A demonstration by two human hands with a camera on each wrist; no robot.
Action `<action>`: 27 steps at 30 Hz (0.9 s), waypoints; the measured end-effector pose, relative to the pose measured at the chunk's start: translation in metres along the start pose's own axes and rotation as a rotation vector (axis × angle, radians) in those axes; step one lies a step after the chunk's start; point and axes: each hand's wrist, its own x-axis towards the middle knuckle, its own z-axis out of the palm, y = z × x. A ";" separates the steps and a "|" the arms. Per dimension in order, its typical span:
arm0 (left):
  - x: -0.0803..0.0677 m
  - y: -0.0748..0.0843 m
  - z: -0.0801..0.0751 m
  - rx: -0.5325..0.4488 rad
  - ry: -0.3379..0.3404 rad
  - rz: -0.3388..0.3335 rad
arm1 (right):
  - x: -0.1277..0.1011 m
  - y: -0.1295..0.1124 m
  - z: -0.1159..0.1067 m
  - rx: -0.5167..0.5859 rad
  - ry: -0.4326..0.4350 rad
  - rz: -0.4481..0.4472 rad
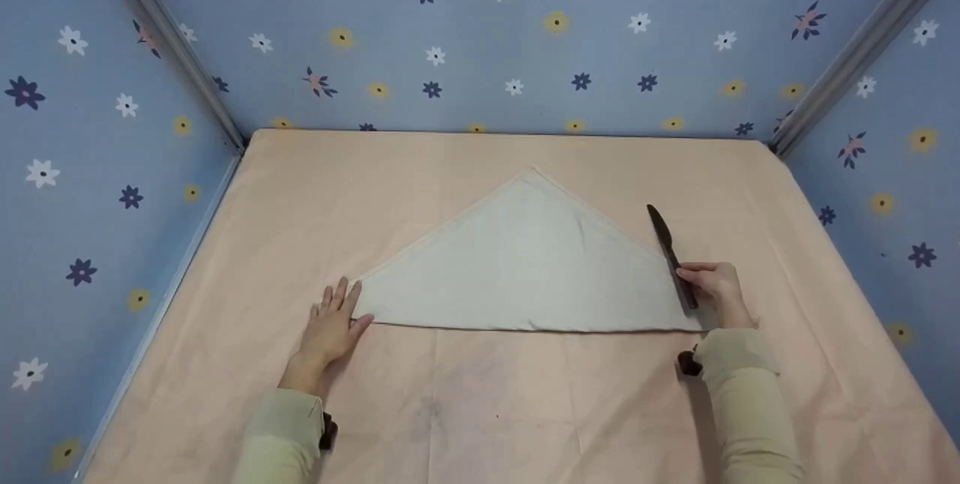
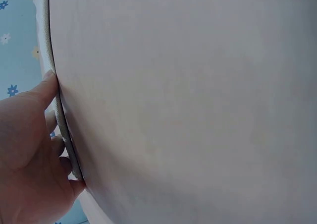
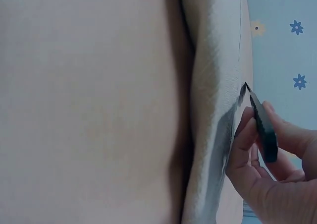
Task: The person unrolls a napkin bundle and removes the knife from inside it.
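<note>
A pale cloth, folded to a wide triangle, lies on the table with its peak away from me and its long folded edge toward me. At its left corner my left hand rests with spread fingers on the cloth and table. In the left wrist view the thumb and fingertips of that hand lie along the cloth's edge. My right hand pinches a dark knife by its handle over the cloth's right corner, blade pointing away. In the right wrist view, thumb and fingers hold the knife handle.
A peach tablecloth with creases covers the table. Blue flowered panels stand along the back and both sides, joined by grey posts at the corners. Dark wrist cameras sit at both cuffs.
</note>
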 end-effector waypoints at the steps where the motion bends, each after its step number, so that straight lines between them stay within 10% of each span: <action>1: 0.000 0.000 0.000 -0.002 0.000 -0.002 | 0.001 -0.001 0.001 0.008 0.000 -0.004; 27: 0.002 -0.001 0.001 0.011 -0.026 -0.031 | 0.027 -0.028 0.014 0.334 0.152 0.078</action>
